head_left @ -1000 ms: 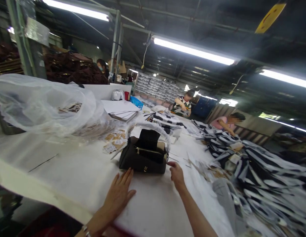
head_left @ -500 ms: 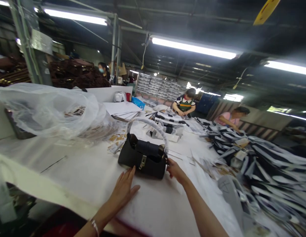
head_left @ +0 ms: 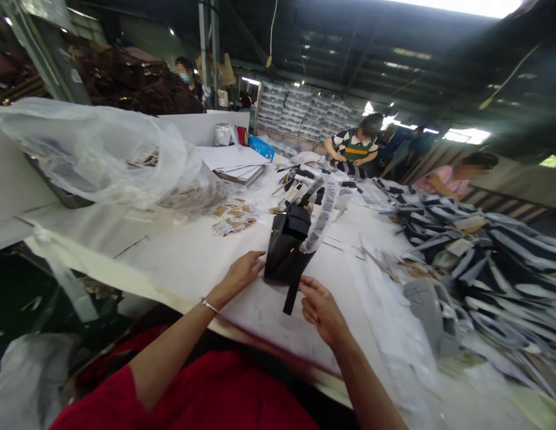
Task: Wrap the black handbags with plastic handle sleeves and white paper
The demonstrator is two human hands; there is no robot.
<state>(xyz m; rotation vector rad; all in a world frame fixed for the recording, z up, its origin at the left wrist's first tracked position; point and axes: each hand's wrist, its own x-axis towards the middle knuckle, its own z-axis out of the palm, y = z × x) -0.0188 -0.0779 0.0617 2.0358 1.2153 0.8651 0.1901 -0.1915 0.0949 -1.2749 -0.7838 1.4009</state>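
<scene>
1. My right grip (head_left: pixel 320 304), half curled, is at the black strap (head_left: pixel 292 296); I can't tell if it's pinching.
2. My left grip (head_left: pixel 242 275), loosely open, meets the handbag (head_left: pixel 280 254) near the bench's (head_left: pixel 170 257) front edge.
3. Cards (head_left: pixel 235 216) lie farther back.

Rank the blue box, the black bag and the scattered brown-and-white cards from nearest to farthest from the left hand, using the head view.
From the left hand:
1. Black bag: right beside it, on its right.
2. Scattered brown-and-white cards: beyond the hand, left of the bag.
3. Blue box: farthest back, behind the cards.
</scene>
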